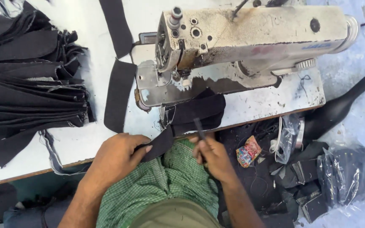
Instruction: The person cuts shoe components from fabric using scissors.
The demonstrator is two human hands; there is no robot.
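Stack of dark pieces on my table far left. Left hand fingers pinch a dark, frayed strip hanging off the table edge; right hand grips a thin dark tool, machine behind.

Both hands, left and right, hold dark fabric before a sewing machine.

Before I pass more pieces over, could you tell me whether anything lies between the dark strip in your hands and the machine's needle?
Nothing visible does: the dark strip, held by the left hand and right hand, runs over the table edge to the needle.
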